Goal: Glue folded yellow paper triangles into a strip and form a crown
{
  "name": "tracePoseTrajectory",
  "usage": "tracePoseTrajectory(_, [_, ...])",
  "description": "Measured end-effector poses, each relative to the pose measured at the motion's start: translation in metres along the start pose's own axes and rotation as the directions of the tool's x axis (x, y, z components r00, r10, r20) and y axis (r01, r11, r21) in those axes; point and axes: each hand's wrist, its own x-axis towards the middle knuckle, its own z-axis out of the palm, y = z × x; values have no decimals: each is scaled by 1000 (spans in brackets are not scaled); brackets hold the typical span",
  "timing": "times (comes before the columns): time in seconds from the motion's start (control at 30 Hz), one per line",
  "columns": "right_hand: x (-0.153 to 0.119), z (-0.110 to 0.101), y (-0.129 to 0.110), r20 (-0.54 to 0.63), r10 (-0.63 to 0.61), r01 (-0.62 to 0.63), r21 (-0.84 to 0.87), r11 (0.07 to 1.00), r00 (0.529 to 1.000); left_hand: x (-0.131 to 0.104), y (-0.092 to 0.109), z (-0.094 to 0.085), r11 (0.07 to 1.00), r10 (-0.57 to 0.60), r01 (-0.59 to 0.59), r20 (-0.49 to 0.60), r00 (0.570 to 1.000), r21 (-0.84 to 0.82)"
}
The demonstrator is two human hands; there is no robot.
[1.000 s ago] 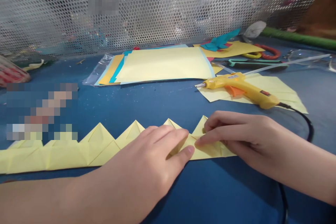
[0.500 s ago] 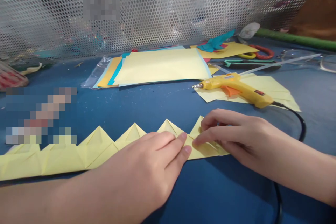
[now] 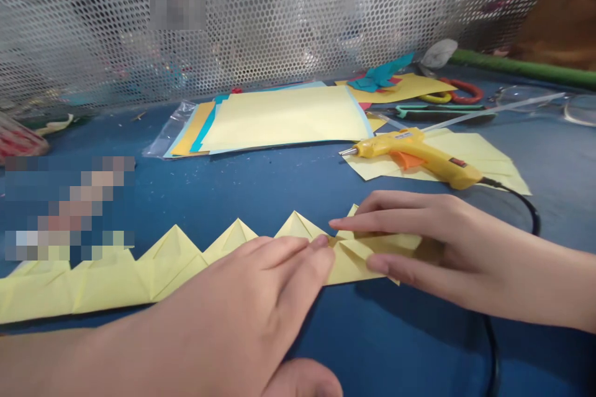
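So, 2 hands [image 3: 261,294] [image 3: 442,239] on 1 strip [image 3: 112,285]

Illumination moderate, cool and diffuse; source out of frame, apparently overhead and toward the far side, since a soft-edged shadow lies on the table [image 3: 261,189] on the near side of the right hand [image 3: 437,239]. Brightest surface: top pale-yellow sheet [image 3: 288,115], its tone even. Table dark blue toward the near edge, with a greyish sheen at right. Top right corner dim. Perforated metal panel [image 3: 288,18] shows patchy grey highlights; shapes behind it blurred beyond recognition. Folded yellow strip [image 3: 174,267] reasonably sharp, creases legible by shading; lettering on glue gun [image 3: 419,155] unreadable. Wide-angle stretch toward the sides; jar-like object [image 3: 18,139] at left edge smeared. Pixelated blocks cover three patches.
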Motion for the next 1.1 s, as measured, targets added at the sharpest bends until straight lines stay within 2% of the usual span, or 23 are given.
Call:
tracePoseTrajectory(0.07, [1, -3, -4, 10, -1, 1, -25, 1000, 1000, 1, -2, -4, 994, -91, 90, -15, 996, -56])
tracePoseTrajectory(0.13, [0, -5, -5, 26, -39, 40, -28, 999, 999, 3, -3, -7, 989, -125, 126, 24, 992, -78])
tracePoseTrajectory(0.2, [-2, -7, -4, 52, -111, 112, -12, 994, 992, 6, -3, -7, 997, -62, 65, 68, 996, -50])
tracePoseTrajectory(0.3, [-10, -6, -1, 56, -196, 188, 125, 974, 979, 10, 0, 0, 992, 88, -92, 44, 995, 91])
tracePoseTrajectory(0.37, [-13, -7, 1, -10, -186, 184, 210, 960, 983, 9, 3, 8, 977, 125, -125, 11, 992, 170])
tracePoseTrajectory(0.4, [-14, -9, 2, -57, -154, 162, 196, 967, 986, 7, 4, 12, 972, 142, -139, -1, 990, 188])
tracePoseTrajectory(0.47, [-12, -16, 4, -189, -58, 60, 6, 998, 980, 2, 6, 17, 969, 165, -154, -41, 985, 195])
tracePoseTrajectory(0.5, [-10, -21, 7, -271, -10, -29, -138, 990, 962, 0, 6, 18, 974, 147, -135, -56, 987, 183])
tracePoseTrajectory(0.57, [-9, -33, 16, -422, 59, -242, -394, 886, 905, -3, 4, 15, 992, 54, -49, -47, 997, 114])
tracePoseTrajectory(0.67, [-14, -49, 46, -445, 259, -501, -602, 622, 857, -3, 0, 8, 997, -72, 72, 31, 997, -4])
tracePoseTrajectory(0.7, [-18, -53, 58, -468, 325, -569, -631, 528, 821, -2, -1, 6, 996, -85, 86, 44, 995, -22])
tracePoseTrajectory(0.73, [-22, -56, 71, -541, 339, -638, -639, 430, 770, -2, -2, 4, 996, -83, 84, 47, 995, -28])
tracePoseTrajectory(0.83, [-29, -61, 93, -559, 504, -735, -621, 272, 659, -2, -2, 1, 996, -85, 86, 30, 996, -32])
tracePoseTrajectory(0.9, [-24, -62, 90, -500, 683, -797, -568, 207, 533, -3, 1, 0, 995, -87, 88, 16, 996, -46])
tracePoseTrajectory(0.97, [-15, -62, 77, -440, 785, -837, -519, 174, 436, -3, 3, 1, 993, -102, 102, -7, 995, -57])
tracePoseTrajectory(1.03, [-7, -63, 66, -398, 800, -831, -515, 210, 449, -2, 6, 5, 996, -86, 85, -31, 996, -31])
tracePoseTrajectory(1.1, [-4, -65, 64, -420, 760, -821, -511, 254, 496, -1, 7, 10, 999, -2, 5, -96, 995, 37])
